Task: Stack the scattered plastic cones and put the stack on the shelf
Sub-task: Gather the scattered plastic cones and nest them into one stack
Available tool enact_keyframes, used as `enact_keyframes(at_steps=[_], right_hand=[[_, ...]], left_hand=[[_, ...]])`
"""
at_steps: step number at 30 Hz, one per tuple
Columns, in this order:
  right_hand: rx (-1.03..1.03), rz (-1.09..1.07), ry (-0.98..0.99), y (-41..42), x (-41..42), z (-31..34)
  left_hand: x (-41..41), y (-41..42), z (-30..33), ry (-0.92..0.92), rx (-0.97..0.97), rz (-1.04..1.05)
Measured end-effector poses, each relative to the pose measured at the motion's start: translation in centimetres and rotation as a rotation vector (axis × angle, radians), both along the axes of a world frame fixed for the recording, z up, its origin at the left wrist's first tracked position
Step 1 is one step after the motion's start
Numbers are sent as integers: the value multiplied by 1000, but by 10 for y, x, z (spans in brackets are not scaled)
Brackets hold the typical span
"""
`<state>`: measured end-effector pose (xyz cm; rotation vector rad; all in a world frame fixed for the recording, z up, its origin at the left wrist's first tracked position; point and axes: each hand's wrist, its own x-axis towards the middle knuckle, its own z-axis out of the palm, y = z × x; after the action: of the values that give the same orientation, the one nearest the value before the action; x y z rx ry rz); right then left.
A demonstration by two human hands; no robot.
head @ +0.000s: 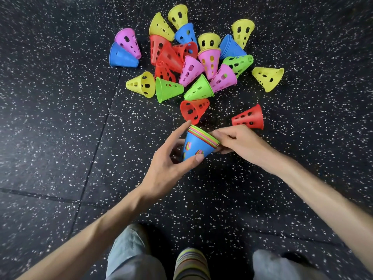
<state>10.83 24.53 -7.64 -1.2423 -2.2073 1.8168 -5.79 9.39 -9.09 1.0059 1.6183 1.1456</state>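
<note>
- Stack (pixel 198 145) of nested cones, blue outermost, tilted above the floor (pixel 60 118), rims toward one o'clock.
- My left hand (pixel 171 164) grasps its body; my right hand (pixel 238 142) apparently pinches the rims.
- Loose cones (pixel 193 63) lie scattered at twelve o'clock.

A black rubber floor (pixel 60 98) flecked with white specks fills the whole view, laid in large tiles with thin seams (pixel 96 142) crossing it, under even, soft light.

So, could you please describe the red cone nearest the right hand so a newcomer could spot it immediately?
Start at the pile of cones on the speckled floor. Look just beyond the right hand. The red cone lies on its side, alone, wide rim pointing right, touching no other cone.
</note>
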Motion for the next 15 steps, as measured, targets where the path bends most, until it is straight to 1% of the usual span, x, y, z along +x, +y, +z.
enact_keyframes(at_steps=[3, 6, 9, 12, 15], right_hand=[[-26, -77, 117, -18, 6, 15], [-42, -118, 243, -37, 10, 34], [102, -108, 301, -52, 9, 65], [240, -85, 348, -71, 14, 113], [260, -66, 357, -91, 28, 172]], left_hand=[[2, -9, 17, -11, 17, 17], [5, -16, 40, -87, 88, 42], [4, -25, 68, -69, 151, 47], [1, -43, 107, -35, 253, 30], [-2, -64, 152, -2, 338, -6]])
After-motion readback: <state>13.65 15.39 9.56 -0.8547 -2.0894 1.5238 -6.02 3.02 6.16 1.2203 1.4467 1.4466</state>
